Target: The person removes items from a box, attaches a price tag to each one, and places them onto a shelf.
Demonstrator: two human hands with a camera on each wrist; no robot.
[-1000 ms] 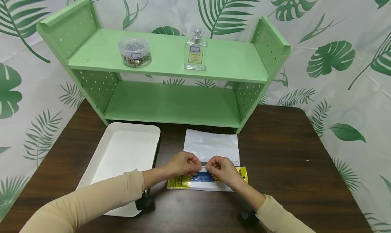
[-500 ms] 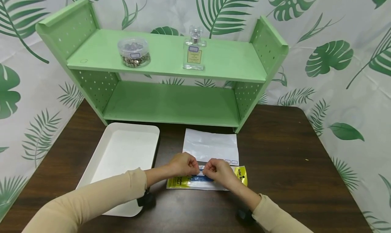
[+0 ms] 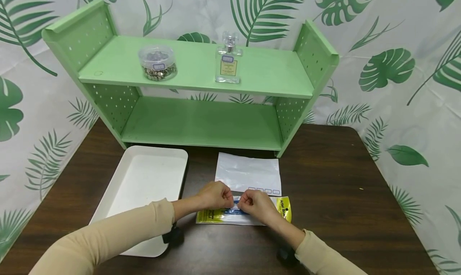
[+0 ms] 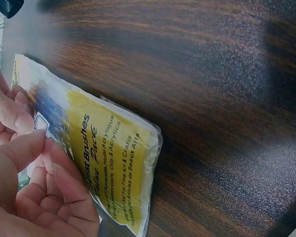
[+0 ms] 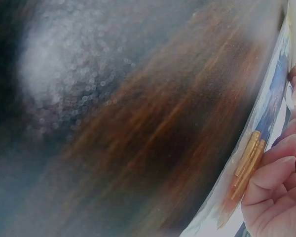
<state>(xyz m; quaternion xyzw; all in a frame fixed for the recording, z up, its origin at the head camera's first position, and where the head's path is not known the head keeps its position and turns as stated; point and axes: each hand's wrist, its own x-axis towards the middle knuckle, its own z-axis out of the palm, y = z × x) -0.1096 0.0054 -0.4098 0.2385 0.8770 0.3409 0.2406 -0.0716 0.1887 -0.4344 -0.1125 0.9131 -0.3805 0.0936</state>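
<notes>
A paintbrush pack, clear plastic with yellow printed ends and blue-handled brushes inside, lies flat on the table below both hands. Just above its middle, my left hand and right hand face each other, fingertips nearly meeting. Between them is a small white sticker label with a blue border; left thumb and fingers pinch one side, right thumb and fingers the other. The right wrist view shows the right hand close over the pack's brushes. Behind the pack lies a white label sheet with several blue-bordered labels along its near edge.
A white tray stands at the left, under the left forearm. At the back is a green two-tier shelf. Its top tier carries a round clear tub of small metallic pieces and a glass perfume bottle, both labelled.
Both hands have come slightly nearer over the pack, with the label between their fingertips. More of the sheet's near edge and its labels now shows.
</notes>
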